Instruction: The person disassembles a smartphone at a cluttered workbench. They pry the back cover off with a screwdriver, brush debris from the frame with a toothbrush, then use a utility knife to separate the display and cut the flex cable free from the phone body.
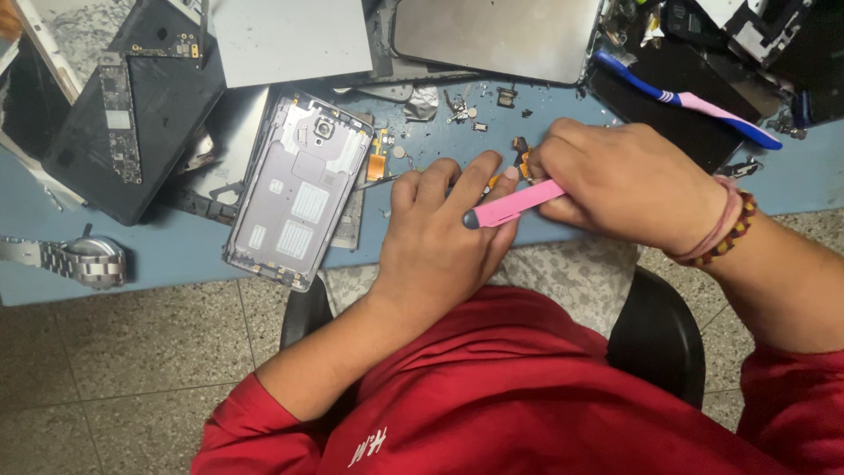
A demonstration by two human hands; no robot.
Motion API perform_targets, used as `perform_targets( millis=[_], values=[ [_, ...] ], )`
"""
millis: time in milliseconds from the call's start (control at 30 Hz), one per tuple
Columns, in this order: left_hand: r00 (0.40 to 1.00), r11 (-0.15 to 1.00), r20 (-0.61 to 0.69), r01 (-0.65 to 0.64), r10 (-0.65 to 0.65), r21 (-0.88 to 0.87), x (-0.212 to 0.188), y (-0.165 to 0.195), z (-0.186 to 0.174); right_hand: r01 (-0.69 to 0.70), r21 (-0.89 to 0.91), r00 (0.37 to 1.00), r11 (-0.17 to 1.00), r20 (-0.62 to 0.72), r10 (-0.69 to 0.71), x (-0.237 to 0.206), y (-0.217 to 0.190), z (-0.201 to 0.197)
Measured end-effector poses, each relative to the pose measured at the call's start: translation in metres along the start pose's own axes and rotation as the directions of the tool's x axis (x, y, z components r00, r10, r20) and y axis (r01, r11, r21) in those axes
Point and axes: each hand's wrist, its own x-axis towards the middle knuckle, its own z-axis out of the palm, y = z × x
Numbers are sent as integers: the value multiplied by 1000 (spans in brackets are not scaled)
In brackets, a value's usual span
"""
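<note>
While the right hand [629,185] grips a pink-handled tool [514,204] with its fingers curled tight around the handle, the left hand [440,233] lies flat beside it near the front edge of the blue worktop [167,255], fingers held close together and stretched forward. The tool's dark butt end points back across the left hand's knuckles, and its working end is hidden under the right hand. Just beyond the left index fingertip sits a small orange and black part [520,158], pinned between the two hands; whether the left fingertips actually press on it cannot be told. A beaded bracelet [725,230] circles the right wrist. To the left of the left hand, close to the front edge, a grey phone back housing [299,189] lies open side up, tilted, its lower corner hanging slightly over the edge. Small loose screws and bits [462,110] are scattered on the worktop beyond the hands. A blue and pink toothbrush [686,101] rests toward the back right corner on dark phone parts. At the left front edge lies a metal wristwatch [75,259], and behind it a dark panel with a narrow circuit board [119,114] on top.
</note>
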Motion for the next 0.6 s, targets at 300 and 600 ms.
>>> perform_targets(
  millis=[300,600],
  values=[
    [999,1000,37,4,-3,-22,0,0,0,-16,19,1000,1000,-4,16,-12,5,1],
    [999,1000,42,0,0,1,0,0,-1,-126,-18,984,992,-129,123,-39,10,-16]
  ],
)
